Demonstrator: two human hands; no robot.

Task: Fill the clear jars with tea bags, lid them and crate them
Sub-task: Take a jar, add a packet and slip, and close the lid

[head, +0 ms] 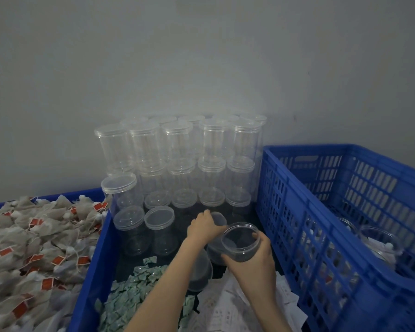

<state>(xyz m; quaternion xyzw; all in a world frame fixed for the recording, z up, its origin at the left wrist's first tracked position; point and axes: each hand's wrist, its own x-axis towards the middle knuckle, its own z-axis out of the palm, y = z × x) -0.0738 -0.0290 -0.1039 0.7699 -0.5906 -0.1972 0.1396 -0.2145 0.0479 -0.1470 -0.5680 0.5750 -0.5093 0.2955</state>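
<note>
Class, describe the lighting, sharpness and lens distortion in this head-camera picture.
Head view: dim, flat light, no hard shadows; the wall darkens toward the corners; soft focus throughout, the stacked jars hazy; wide-angle bending curves the crate rim; faint glare on the open jar in the right hand.

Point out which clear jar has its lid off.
The jar gripped in the right hand, tilted with its open mouth toward the camera. The stacked jars behind all wear lids; the left hand holds the removed lid.
</note>
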